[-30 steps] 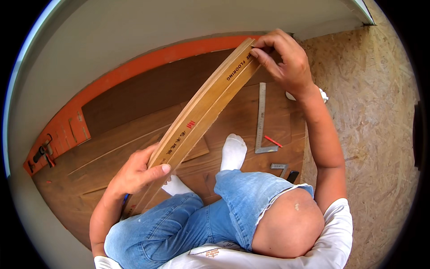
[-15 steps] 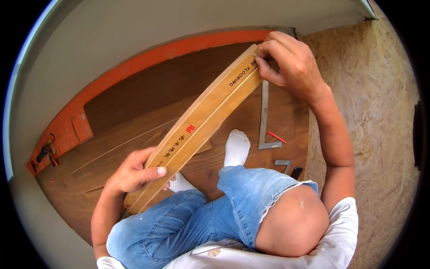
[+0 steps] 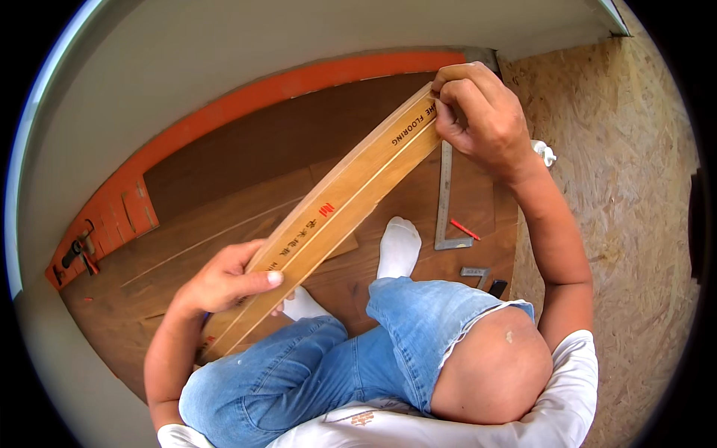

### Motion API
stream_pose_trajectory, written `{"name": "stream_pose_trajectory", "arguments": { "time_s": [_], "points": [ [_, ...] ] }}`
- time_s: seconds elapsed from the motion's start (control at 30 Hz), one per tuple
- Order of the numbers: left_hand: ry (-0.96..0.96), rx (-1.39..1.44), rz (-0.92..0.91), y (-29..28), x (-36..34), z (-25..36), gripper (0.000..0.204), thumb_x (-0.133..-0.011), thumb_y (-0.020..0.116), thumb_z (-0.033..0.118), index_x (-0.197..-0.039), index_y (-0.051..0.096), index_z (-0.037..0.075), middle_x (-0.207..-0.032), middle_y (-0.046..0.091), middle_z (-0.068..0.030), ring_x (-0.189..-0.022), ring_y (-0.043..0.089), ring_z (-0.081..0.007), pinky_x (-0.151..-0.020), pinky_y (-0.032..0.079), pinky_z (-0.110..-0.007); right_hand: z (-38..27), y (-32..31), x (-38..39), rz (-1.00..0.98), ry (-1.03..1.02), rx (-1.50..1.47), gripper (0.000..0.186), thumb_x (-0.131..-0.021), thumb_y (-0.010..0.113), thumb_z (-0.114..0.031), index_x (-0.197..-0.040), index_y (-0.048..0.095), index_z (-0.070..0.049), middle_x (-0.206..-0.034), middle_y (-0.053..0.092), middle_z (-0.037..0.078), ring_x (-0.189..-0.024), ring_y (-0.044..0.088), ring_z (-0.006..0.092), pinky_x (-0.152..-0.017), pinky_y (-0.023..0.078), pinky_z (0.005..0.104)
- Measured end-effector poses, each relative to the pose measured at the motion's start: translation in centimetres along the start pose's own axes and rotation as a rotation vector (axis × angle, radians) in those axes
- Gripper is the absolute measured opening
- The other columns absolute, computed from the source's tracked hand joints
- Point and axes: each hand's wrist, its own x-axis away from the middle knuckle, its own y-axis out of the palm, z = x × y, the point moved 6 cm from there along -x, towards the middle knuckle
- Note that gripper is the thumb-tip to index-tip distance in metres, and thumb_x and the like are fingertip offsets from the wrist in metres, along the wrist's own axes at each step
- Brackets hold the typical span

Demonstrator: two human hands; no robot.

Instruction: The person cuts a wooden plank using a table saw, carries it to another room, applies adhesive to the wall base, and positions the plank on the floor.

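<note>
My right grip (image 3: 484, 119), up near 1 o'clock, has moved down a little toward 4 o'clock and curled in more. The wooden board's (image 3: 336, 198) top end came with it, so the board leans more toward 2 o'clock. It has rolled too, showing more of its printed side.

Head-worn left fisheye, looking down from close above lap (image 3: 358, 366), wooden floor (image 3: 414, 198) beyond.

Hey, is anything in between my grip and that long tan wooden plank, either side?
Nothing visible on the left: your left grip holds the lower part of the long tan wooden plank directly. Your right grip is at its upper end, but the exact contact there is hidden, so I can't rule out something small.
</note>
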Motion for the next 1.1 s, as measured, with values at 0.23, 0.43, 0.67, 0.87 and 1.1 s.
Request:
{"name": "stream_pose_trajectory", "arguments": {
  "time_s": [0.23,0.43,0.67,0.87,1.1],
  "points": [
    [-0.055,-0.1,0.098,-0.4,6.8,6.1,0.057,-0.1,0.073,0.028,-0.139,0.053,-0.008,-0.103,0.073,-0.0199,-0.087,0.074,-0.0247,-0.076,0.062,-0.038,-2.3,0.6,-2.5,0.11,0.011,0.127,0.024,-0.075,0.072,0.008,-0.085,0.053,-0.003,-0.086,0.063,0.01,-0.074,0.064,0.0279,-0.062,0.054,0.0371],
    [-0.105,-0.07,0.181,1.7,12.9,6.9,0.052,-0.101,0.074,0.025,-0.136,0.055,-0.009,-0.106,0.074,-0.0197,-0.094,0.074,-0.0249,-0.084,0.061,-0.039,-4.3,-0.1,-3.8,0.191,0.175,-0.169,0.029,-0.071,0.07,0.015,-0.083,0.051,-0.004,-0.086,0.065,0.01,-0.071,0.064,0.0271,-0.062,0.054,0.0354],
    [-0.043,-0.018,0.188,2.3,14.2,3.5,0.05,-0.103,0.07,0.024,-0.135,0.053,-0.01,-0.103,0.073,-0.0207,-0.092,0.075,-0.0282,-0.081,0.063,-0.044,-5.3,1.5,-3.8,0.16,0.205,-0.463,0.029,-0.069,0.069,0.016,-0.083,0.051,-0.003,-0.086,0.064,0.011,-0.072,0.064,0.0276,-0.064,0.055,0.037],
    [0.125,0.178,0.637,-2.7,13.4,4.0,0.05,-0.102,0.064,0.029,-0.134,0.044,-0.003,-0.088,0.07,-0.0253,-0.064,0.073,-0.0328,-0.058,0.065,-0.045,-7.2,0.6,-2.9,0.033,0.165,-0.616,0.031,-0.068,0.07,0.014,-0.087,0.053,-0.004,-0.09,0.065,0.011,-0.073,0.064,0.0255,-0.061,0.053,0.0359],
    [0.03,0.099,0.363,1.4,11.4,2.7,0.056,-0.105,0.065,0.027,-0.144,0.043,-0.006,-0.105,0.071,-0.0212,-0.086,0.075,-0.0285,-0.074,0.065,-0.042,-2.0,1.9,-3.4,0.077,0.334,-0.394,0.021,-0.082,0.077,0.007,-0.091,0.06,-0.001,-0.094,0.069,0.012,-0.082,0.068,0.0277,-0.071,0.056,0.0363]
  ]
}}
